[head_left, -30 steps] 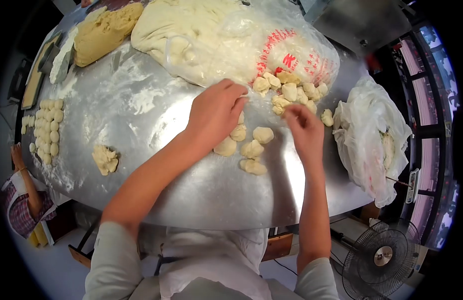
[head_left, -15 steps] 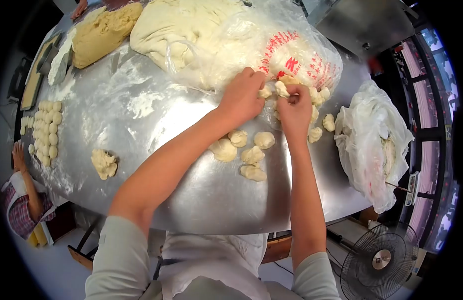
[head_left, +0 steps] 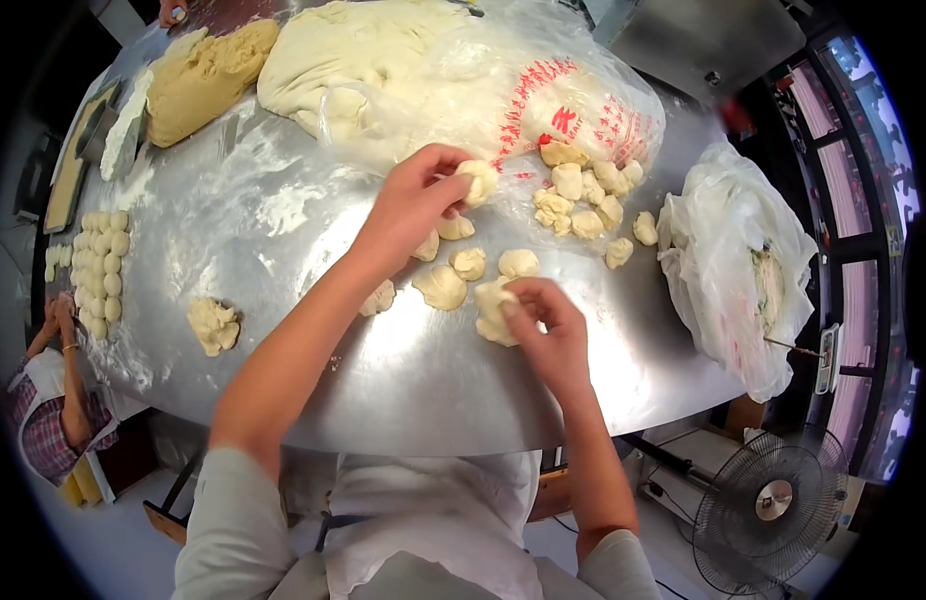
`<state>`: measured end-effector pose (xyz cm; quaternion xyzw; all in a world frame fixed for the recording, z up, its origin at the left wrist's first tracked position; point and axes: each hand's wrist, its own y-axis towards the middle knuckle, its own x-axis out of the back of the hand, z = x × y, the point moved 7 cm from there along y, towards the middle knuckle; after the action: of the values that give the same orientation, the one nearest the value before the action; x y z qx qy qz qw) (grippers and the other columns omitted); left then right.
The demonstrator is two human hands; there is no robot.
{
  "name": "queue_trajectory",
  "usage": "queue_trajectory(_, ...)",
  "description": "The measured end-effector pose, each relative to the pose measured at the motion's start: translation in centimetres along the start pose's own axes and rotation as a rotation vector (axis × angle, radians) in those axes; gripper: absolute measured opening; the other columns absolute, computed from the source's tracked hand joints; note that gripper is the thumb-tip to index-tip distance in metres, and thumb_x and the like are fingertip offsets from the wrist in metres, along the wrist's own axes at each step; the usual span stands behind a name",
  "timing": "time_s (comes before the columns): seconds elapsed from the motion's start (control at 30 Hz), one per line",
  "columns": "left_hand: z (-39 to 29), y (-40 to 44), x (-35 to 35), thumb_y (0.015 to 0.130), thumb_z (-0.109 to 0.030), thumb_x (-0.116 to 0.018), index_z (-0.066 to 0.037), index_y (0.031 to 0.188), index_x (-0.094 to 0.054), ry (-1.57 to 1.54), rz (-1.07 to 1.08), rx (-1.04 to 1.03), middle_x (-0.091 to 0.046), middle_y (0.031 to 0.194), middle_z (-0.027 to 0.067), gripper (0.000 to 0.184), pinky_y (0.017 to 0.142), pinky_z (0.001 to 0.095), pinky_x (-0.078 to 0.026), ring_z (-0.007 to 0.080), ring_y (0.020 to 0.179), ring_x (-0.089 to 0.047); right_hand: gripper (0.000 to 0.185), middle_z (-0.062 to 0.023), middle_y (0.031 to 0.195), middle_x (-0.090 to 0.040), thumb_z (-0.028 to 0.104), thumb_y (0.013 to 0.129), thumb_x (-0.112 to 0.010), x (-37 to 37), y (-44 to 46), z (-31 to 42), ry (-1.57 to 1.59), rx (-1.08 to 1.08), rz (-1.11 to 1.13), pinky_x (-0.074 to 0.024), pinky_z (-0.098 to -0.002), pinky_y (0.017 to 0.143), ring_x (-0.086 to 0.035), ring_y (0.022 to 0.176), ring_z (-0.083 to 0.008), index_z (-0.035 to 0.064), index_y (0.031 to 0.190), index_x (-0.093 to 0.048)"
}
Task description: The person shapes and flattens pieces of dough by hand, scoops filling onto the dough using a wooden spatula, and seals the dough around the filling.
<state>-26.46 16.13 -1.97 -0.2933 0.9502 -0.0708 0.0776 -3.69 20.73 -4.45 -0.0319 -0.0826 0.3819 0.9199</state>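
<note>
My left hand (head_left: 419, 200) pinches a pale dough piece (head_left: 477, 182) between thumb and fingers, just in front of the plastic-covered dough. Lower and to the right, my right hand (head_left: 551, 325) has its thumb and fingertips closed on another dough piece (head_left: 494, 312) over the steel table (head_left: 423, 400). Between the hands lie several torn dough lumps (head_left: 442, 287), partly hidden by my left forearm. A looser group of small dough pieces (head_left: 587, 222) rests to the right of my left hand, against the printed plastic sheet (head_left: 593, 115).
Beyond is a large white dough mass (head_left: 358, 60), with a yellowish dough block (head_left: 208, 80) to its left. Small dough balls (head_left: 101, 270) stand in rows at far left, near a co-worker's hands (head_left: 59, 315). A plastic bag (head_left: 733, 260) and a fan (head_left: 773, 500) are at right.
My left hand has moved left with a dough piece. My right hand has come down toward me from the small pieces onto a dough piece. The view has shifted slightly.
</note>
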Motion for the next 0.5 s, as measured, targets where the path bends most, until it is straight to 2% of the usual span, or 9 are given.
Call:
queue_trajectory(0.03, -0.4, -1.2, 1.0, 0.098, -0.011, -0.064, -0.003, 0.122, -0.066, 0.058, -0.007, -0.041, -0.067, 0.106, 0.0034, 0.025, 0.081, 0.0266, -0.052, 0.0117, 0.094, -0.063, 0.019, 0.0019, 0.093, -0.068, 0.007, 0.096, -0.076, -0.3, -0.5, 1.5, -0.131, 0.115, 0.084, -0.0449, -0.0211, 0.068, -0.056, 0.076, -0.0034, 0.0032, 0.113, -0.071)
queue_trajectory(0.07, -0.7, -2.4, 2.0, 0.098, -0.010, -0.064, -0.003, 0.123, -0.067, 0.115, -0.014, -0.084, -0.067, 0.107, 0.0030, 0.026, 0.081, 0.0264, -0.051, 0.0117, 0.094, -0.063, 0.018, 0.0015, 0.092, -0.068, 0.007, 0.096, -0.075, 0.1, -0.4, 2.3, -0.241, 0.238, 0.027, -0.0449, -0.0224, 0.067, -0.055, 0.075, -0.0040, 0.0020, 0.112, -0.071)
queue_trajectory(0.13, -1.1, -4.5, 4.5, 0.097, -0.008, -0.065, -0.004, 0.124, -0.068, 0.371, -0.139, -0.229, -0.065, 0.113, 0.0034, 0.028, 0.081, 0.0261, -0.051, 0.0122, 0.093, -0.061, 0.020, 0.0003, 0.091, -0.066, 0.005, 0.096, -0.072, 3.2, 1.5, 1.2, -0.171, 0.152, -0.288, -0.0455, -0.0243, 0.067, -0.056, 0.075, -0.0058, 0.0005, 0.116, -0.070)
queue_trajectory(0.2, -0.6, -6.2, 5.9, 0.095, -0.005, -0.065, -0.004, 0.125, -0.068, 0.534, -0.211, -0.300, -0.064, 0.118, 0.0054, 0.030, 0.080, 0.0272, -0.052, 0.0143, 0.092, -0.061, 0.027, -0.0021, 0.092, -0.064, 0.008, 0.096, -0.072, 5.4, 4.7, 2.8, -0.212, 0.209, -0.457, -0.0470, -0.0247, 0.070, -0.057, 0.077, -0.0076, -0.0008, 0.120, -0.068)
queue_trajectory(0.27, 0.6, -7.1, 6.6, 0.094, -0.002, -0.066, -0.003, 0.126, -0.068, 0.607, -0.227, -0.307, -0.064, 0.122, 0.0091, 0.032, 0.078, 0.0297, -0.053, 0.0181, 0.091, -0.062, 0.038, -0.0090, 0.103, -0.065, 0.015, 0.093, -0.075, 6.4, 9.1, 1.7, -0.351, 0.239, -0.395, -0.0524, -0.0319, 0.074, -0.064, 0.080, -0.0178, -0.0001, 0.126, -0.064)
queue_trajectory(0.3, 1.8, -7.4, 6.5, 0.094, -0.002, -0.065, -0.004, 0.129, -0.068, 0.569, -0.190, -0.259, -0.062, 0.126, 0.0111, 0.036, 0.077, 0.0317, -0.053, 0.0219, 0.095, -0.061, 0.040, -0.0110, 0.107, -0.065, 0.017, 0.092, -0.076, 6.3, 10.6, 1.5, -0.538, 0.277, -0.432, -0.0534, -0.0354, 0.076, -0.065, 0.082, -0.0225, 0.0004, 0.126, -0.064)
queue_trajectory(0.37, 0.9, -8.5, 5.8, 0.094, -0.001, -0.065, -0.005, 0.131, -0.067, 0.729, -0.275, -0.359, -0.062, 0.129, 0.0117, 0.037, 0.080, 0.0336, -0.054, 0.0252, 0.100, -0.060, 0.044, -0.0152, 0.113, -0.064, 0.020, 0.090, -0.077, 5.7, 12.6, 1.7, -0.920, 0.347, -0.495, -0.0553, -0.0425, 0.079, -0.067, 0.087, -0.0318, 0.0014, 0.127, -0.063)
queue_trajectory(0.47, 0.5, -9.6, 4.0, 0.091, 0.002, -0.066, -0.004, 0.128, -0.067, 0.674, -0.333, -0.419, -0.062, 0.130, 0.0128, 0.038, 0.092, 0.0378, -0.052, 0.0319, 0.112, -0.058, 0.040, -0.0186, 0.116, -0.062, 0.022, 0.089, -0.077, 5.3, 12.8, 2.5, -0.931, 0.295, -0.539, -0.0544, -0.0508, 0.084, -0.066, 0.094, -0.0414, 0.0025, 0.120, -0.062)
queue_trajectory(0.5, 1.0, -9.8, 3.5, 0.090, 0.003, -0.066, -0.003, 0.127, -0.067, 0.664, -0.316, -0.461, -0.062, 0.129, 0.0131, 0.038, 0.094, 0.0384, -0.051, 0.0323, 0.112, -0.058, 0.036, -0.0180, 0.113, -0.062, 0.020, 0.089, -0.076, 5.5, 12.9, 2.3, -0.928, 0.287, -0.551, -0.0545, -0.0493, 0.083, -0.065, 0.092, -0.0401, 0.0027, 0.117, -0.061)
